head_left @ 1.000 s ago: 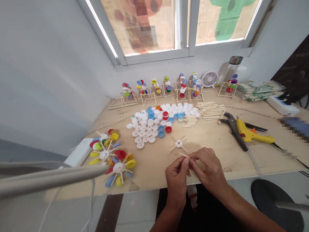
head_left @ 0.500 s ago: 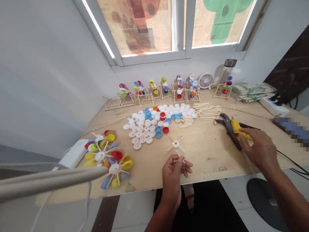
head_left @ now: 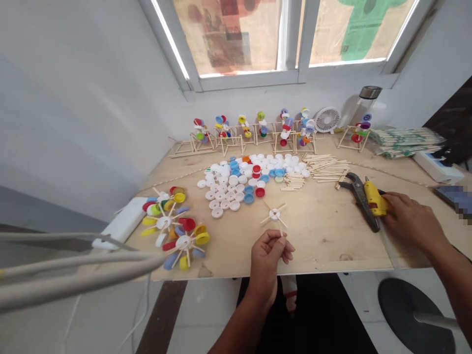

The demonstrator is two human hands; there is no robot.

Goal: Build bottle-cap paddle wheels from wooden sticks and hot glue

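Wooden stick [head_left: 280, 229] pinched between left hand's fingers [head_left: 275, 237]

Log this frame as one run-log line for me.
left hand: holds wooden stick | right hand: at yellow glue gun | nearby: pliers, white cap with sticks
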